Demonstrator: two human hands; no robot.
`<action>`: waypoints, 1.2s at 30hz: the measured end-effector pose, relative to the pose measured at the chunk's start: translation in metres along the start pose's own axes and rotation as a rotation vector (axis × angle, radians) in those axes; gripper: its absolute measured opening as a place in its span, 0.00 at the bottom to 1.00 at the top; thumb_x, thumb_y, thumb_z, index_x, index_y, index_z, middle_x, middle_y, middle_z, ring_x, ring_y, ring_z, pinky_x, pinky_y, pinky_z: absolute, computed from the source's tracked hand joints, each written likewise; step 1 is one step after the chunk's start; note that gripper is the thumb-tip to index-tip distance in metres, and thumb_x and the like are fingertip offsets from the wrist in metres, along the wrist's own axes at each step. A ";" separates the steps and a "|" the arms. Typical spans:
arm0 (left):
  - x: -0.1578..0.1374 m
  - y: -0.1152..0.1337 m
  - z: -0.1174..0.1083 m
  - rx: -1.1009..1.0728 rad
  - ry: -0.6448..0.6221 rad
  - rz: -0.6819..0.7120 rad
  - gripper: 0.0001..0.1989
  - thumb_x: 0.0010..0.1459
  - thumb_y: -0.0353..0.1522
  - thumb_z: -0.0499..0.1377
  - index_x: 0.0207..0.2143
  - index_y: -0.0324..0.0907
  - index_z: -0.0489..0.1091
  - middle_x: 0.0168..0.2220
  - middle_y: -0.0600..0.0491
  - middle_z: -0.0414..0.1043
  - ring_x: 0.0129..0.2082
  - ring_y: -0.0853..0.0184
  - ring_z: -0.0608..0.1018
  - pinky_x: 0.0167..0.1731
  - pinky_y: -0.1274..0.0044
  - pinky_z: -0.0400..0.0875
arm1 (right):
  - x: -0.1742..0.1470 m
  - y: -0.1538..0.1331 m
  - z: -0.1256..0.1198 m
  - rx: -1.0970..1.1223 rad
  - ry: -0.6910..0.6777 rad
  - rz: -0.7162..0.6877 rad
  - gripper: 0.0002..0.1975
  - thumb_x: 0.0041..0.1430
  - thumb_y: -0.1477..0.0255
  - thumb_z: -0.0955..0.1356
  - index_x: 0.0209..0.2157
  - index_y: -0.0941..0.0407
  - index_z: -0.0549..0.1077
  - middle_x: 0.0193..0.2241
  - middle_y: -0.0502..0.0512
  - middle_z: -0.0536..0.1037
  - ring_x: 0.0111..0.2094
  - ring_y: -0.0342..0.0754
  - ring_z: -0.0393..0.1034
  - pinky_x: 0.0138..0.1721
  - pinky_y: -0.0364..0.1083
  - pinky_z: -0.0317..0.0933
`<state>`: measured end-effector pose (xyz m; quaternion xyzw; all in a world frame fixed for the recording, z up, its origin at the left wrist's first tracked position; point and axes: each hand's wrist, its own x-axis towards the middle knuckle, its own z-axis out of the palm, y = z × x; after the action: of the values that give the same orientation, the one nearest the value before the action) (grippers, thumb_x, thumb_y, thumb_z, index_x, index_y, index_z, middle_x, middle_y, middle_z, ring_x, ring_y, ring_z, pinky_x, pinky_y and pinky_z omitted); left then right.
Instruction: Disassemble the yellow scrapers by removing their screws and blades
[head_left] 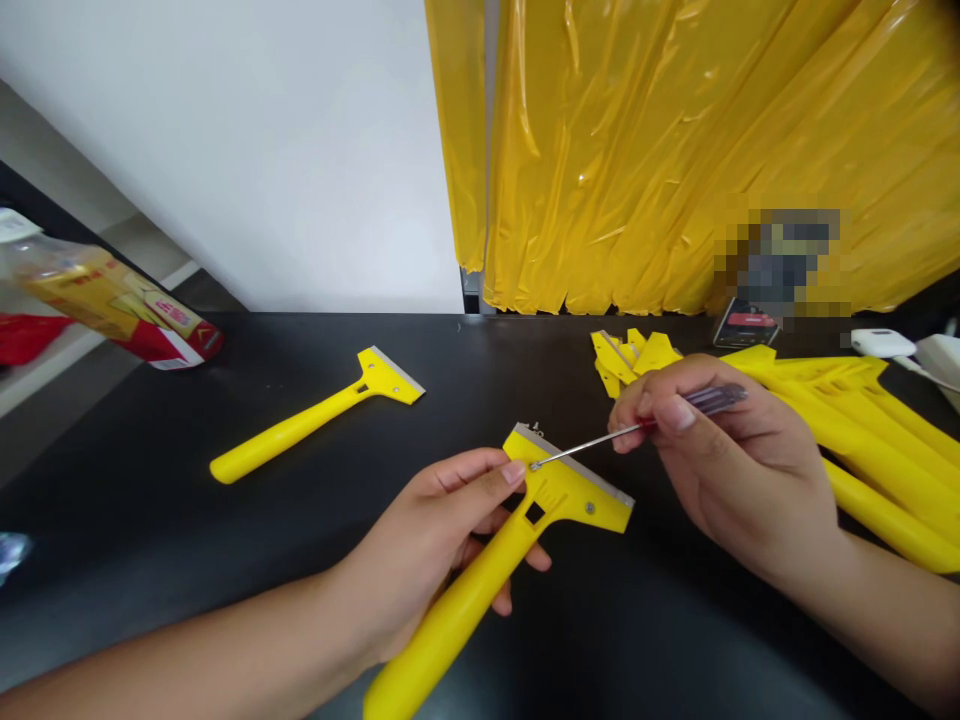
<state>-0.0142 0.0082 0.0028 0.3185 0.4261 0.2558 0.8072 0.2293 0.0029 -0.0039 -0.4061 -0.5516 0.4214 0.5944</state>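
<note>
My left hand is closed around the neck of a yellow scraper, its thumb beside a screw near the blade edge. A second screw sits in the head's other end. Between the fingertips of my right hand is a screwdriver, its tip touching the screw by my left thumb. A few tiny screws lie on the table just behind the scraper's head. Another yellow scraper with a metal blade rests farther left.
Several yellow scraper handles are piled at the right, partly behind my right hand. Small yellow head pieces lie behind it. A phone leans against yellow plastic sheeting. A drink bottle stands at the left of the black table.
</note>
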 end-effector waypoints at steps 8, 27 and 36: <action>-0.001 0.000 0.001 0.026 0.012 -0.002 0.12 0.70 0.42 0.65 0.39 0.43 0.75 0.31 0.51 0.82 0.17 0.72 0.78 0.18 0.83 0.76 | -0.006 -0.002 0.002 -0.069 -0.026 -0.076 0.03 0.72 0.67 0.72 0.43 0.44 0.80 0.33 0.51 0.77 0.36 0.53 0.73 0.46 0.58 0.68; 0.001 0.000 -0.001 0.015 -0.014 -0.008 0.13 0.70 0.43 0.66 0.42 0.41 0.76 0.32 0.51 0.83 0.18 0.72 0.79 0.18 0.83 0.77 | -0.005 -0.003 -0.001 -0.121 -0.181 -0.297 0.08 0.72 0.78 0.70 0.49 0.53 0.77 0.37 0.54 0.79 0.39 0.50 0.78 0.45 0.54 0.70; 0.001 0.001 -0.001 -0.008 -0.014 -0.003 0.14 0.69 0.43 0.67 0.41 0.41 0.76 0.31 0.51 0.82 0.18 0.71 0.79 0.18 0.82 0.77 | -0.005 0.000 -0.001 -0.100 -0.165 -0.269 0.09 0.71 0.78 0.70 0.49 0.52 0.78 0.37 0.53 0.80 0.37 0.50 0.78 0.44 0.54 0.71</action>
<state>-0.0144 0.0097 0.0026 0.3166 0.4201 0.2541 0.8116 0.2298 -0.0018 -0.0050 -0.3215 -0.6682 0.3419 0.5773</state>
